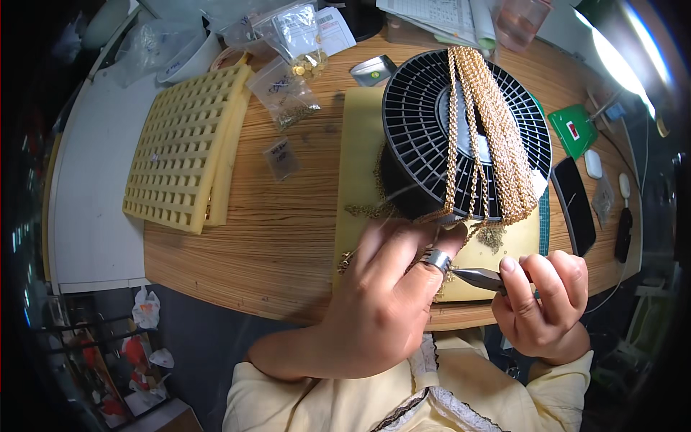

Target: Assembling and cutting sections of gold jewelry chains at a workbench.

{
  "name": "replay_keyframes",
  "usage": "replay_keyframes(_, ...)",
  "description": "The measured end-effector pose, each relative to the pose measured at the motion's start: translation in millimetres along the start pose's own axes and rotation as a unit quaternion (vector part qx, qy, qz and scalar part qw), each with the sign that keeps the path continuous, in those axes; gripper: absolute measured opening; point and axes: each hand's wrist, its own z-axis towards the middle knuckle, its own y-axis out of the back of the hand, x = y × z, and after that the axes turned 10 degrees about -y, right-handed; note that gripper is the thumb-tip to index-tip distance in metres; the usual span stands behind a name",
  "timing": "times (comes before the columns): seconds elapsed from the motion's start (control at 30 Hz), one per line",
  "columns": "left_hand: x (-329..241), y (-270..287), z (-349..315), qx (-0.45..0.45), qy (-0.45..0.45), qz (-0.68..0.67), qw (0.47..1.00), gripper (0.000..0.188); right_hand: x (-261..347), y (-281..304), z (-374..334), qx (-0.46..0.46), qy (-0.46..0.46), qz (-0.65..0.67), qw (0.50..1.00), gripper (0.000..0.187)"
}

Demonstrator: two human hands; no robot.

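My left hand [381,295] is closed at the near edge of a large black spool [410,108], its fingertips pinching gold chain. It wears a wide, slotted silver ring [436,260]. Many strands of gold chain [504,144] lie draped across the spool's face. In my right hand [543,302] is a pair of pliers [481,279], their slim dark jaws pointing left, with the tip close beside the ring. My fingers partly hide the chain between them. Small metal rings [491,239] lie in a pile just beyond the pliers, under the spool's edge.
A yellow mat [360,144] lies beneath the spool. Left of it stand stacked yellow grid trays [176,144] and small plastic bags [282,160]. On the right are a black phone [574,205], a green pad [572,129] and a bright lamp [622,57].
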Motion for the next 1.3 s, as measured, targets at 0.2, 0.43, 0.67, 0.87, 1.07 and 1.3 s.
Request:
replay_keyframes(0.2,-8.5,-14.2,-0.3,-0.043,0.008,0.111,0.993,0.043,6.5,-2.7,0.7,0.029,-0.055,0.095,0.994,0.046)
replay_keyframes(0.43,-10.6,-19.0,-1.0,-0.098,-0.039,0.31,0.945,0.04,3.2,-0.2,4.0,0.089,-0.091,0.232,0.964,0.055)
replay_keyframes(0.67,-9.1,-15.9,-4.7,-0.073,0.002,0.113,0.991,0.047,3.2,2.6,2.3,0.094,-0.109,0.245,0.959,0.054)
replay_keyframes(0.87,3.9,-8.2,-11.0,-0.125,0.05,0.172,0.976,0.056,-2.1,8.2,-2.1,0.113,-0.123,0.187,0.968,0.055)
replay_keyframes(1.07,23.6,2.9,-10.1,-0.136,0.06,0.216,0.965,0.051,-10.1,23.1,-16.6,0.171,-0.166,0.141,0.961,0.051)
replay_keyframes(1.3,19.9,-3.4,-12.6,-0.109,0.018,0.245,0.963,0.026,-17.4,32.2,-27.2,0.225,-0.209,0.065,0.95,0.046)
